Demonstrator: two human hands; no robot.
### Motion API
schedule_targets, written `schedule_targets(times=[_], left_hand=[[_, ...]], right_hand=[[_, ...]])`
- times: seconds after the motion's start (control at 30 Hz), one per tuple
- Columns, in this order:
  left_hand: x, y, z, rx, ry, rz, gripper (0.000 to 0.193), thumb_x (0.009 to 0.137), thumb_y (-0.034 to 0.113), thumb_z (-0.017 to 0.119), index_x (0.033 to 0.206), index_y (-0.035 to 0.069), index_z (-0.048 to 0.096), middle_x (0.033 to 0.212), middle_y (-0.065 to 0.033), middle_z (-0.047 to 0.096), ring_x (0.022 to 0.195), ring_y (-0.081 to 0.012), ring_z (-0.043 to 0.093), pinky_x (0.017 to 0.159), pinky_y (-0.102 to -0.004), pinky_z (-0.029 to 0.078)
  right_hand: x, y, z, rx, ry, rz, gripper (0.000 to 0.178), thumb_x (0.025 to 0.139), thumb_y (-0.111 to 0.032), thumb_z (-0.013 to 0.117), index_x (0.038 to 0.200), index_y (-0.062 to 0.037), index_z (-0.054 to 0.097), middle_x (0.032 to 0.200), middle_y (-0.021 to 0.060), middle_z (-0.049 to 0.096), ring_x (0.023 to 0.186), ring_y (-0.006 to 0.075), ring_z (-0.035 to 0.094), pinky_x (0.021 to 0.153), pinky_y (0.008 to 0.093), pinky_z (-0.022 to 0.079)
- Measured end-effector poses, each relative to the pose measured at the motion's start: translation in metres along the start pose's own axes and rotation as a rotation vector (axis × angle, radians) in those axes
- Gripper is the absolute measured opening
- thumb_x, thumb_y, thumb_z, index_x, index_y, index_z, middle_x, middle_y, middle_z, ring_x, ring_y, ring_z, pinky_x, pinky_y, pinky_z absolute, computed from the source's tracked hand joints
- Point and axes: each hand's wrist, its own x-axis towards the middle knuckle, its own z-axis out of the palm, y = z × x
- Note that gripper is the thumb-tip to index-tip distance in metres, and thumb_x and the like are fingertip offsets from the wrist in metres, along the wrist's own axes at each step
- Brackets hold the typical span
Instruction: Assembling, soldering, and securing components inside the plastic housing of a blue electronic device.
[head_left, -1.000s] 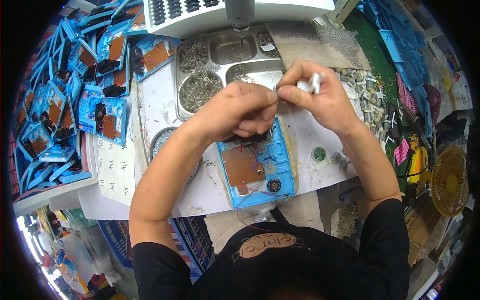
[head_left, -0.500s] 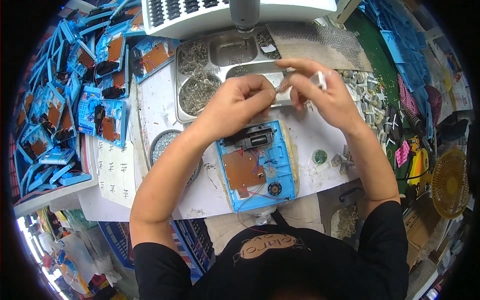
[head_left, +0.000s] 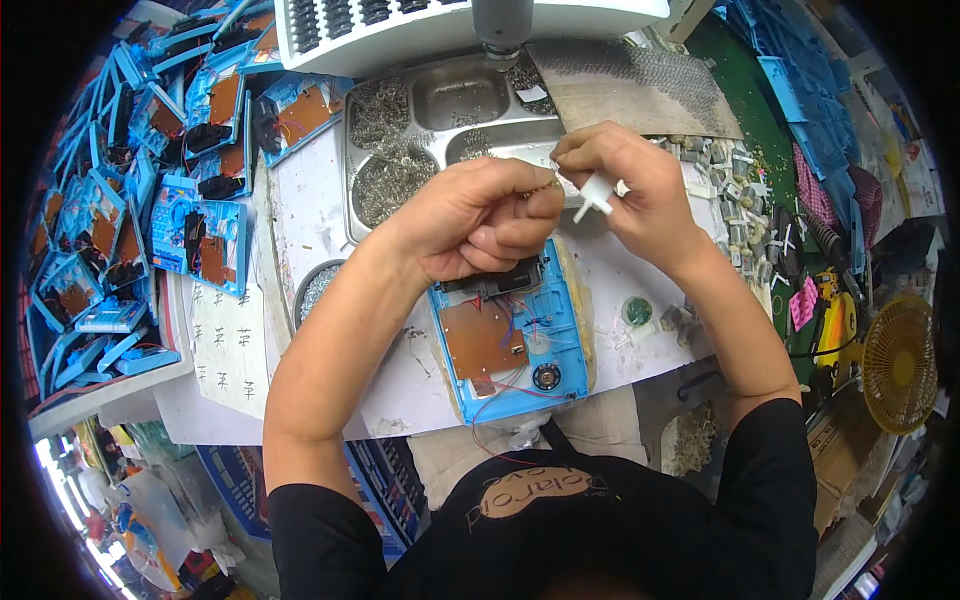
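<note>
My left hand (head_left: pixel 490 220) is closed in a pinch above the top edge of a blue plastic housing (head_left: pixel 565 345). A tiny metallic piece shows at its fingertips, too small to name. Close by on the right, my right hand (head_left: pixel 640 195) has a white plastic part with a thin stem (head_left: pixel 597 193) tucked in its curled fingers, while thumb and forefinger point toward the left hand. The two hands' fingertips nearly meet. Below them the housing lies face down with a brown circuit board (head_left: pixel 482 340), wires and a small round speaker (head_left: pixel 547 377); its black upper part is partly covered by my left hand.
A metal compartment tray (head_left: pixel 455 130) of small coiled metal parts stands behind my hands. Blue housings (head_left: pixel 215 240) pile up at left. Small motors (head_left: pixel 745 205) and white parts lie at right. A round bowl (head_left: pixel 318 285) sits beside my left forearm, and a grey tool (head_left: pixel 503 25) hangs above.
My left hand has turned, its curled fingers now showing over the housing's upper edge. My right hand has shifted slightly and its fingers have curled in, bringing the white part into clearer view.
</note>
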Motion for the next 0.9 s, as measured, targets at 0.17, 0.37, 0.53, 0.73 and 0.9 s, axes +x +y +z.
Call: schedule_targets(times=[0.17,0.37,0.53,0.73,0.9], left_hand=[[-0.022,-0.002,0.016,0.828,0.583,0.402,0.026,0.103,0.023,0.056,0.107,0.001,0.07,0.068,0.003,0.056,0.05,-0.0012,0.037,0.044,-0.0182,0.029],[-0.051,-0.065,0.063,1.222,0.761,0.607,0.016,0.096,0.008,0.064,0.108,-0.001,0.071,0.078,-0.0044,0.068,0.061,-0.0088,0.06,0.056,-0.0235,0.048],[-0.052,-0.108,0.08,1.222,0.818,0.619,0.015,0.089,0.003,0.071,0.103,0.001,0.07,0.081,-0.0123,0.069,0.062,-0.0224,0.065,0.057,-0.0318,0.051],[-0.055,-0.127,0.092,1.409,0.805,0.681,0.015,0.088,0.004,0.071,0.102,0.001,0.068,0.081,-0.0141,0.068,0.067,-0.0288,0.067,0.06,-0.0369,0.052],[-0.056,-0.152,0.098,1.652,0.795,0.643,0.019,0.085,0.001,0.072,0.104,0.001,0.067,0.085,-0.0163,0.068,0.071,-0.0351,0.067,0.064,-0.04,0.053]], right_hand=[[-0.006,0.013,0.002,-0.527,-0.286,0.143,0.038,0.075,0.003,0.064,0.112,-0.0057,0.066,0.1,0.0137,0.068,0.089,0.0341,0.068,0.073,0.0403,0.055],[-0.015,-0.066,-0.015,-0.488,-0.359,0.207,0.034,0.077,-0.005,0.066,0.111,-0.0089,0.066,0.087,0.0095,0.066,0.078,0.0317,0.069,0.063,0.0418,0.054],[-0.03,-0.096,-0.015,-0.395,-0.429,0.206,0.024,0.077,-0.008,0.067,0.101,-0.0068,0.065,0.079,0.0083,0.066,0.073,0.03,0.069,0.057,0.0418,0.053],[-0.044,-0.116,-0.013,-0.493,-0.552,0.214,0.037,0.072,-0.005,0.069,0.109,-0.0063,0.065,0.079,0.0094,0.066,0.071,0.0319,0.068,0.059,0.0429,0.053],[-0.047,-0.141,-0.014,-0.454,-0.802,0.25,0.025,0.082,-0.011,0.063,0.104,-0.0003,0.061,0.071,0.0138,0.068,0.07,0.0332,0.071,0.058,0.0422,0.055]])
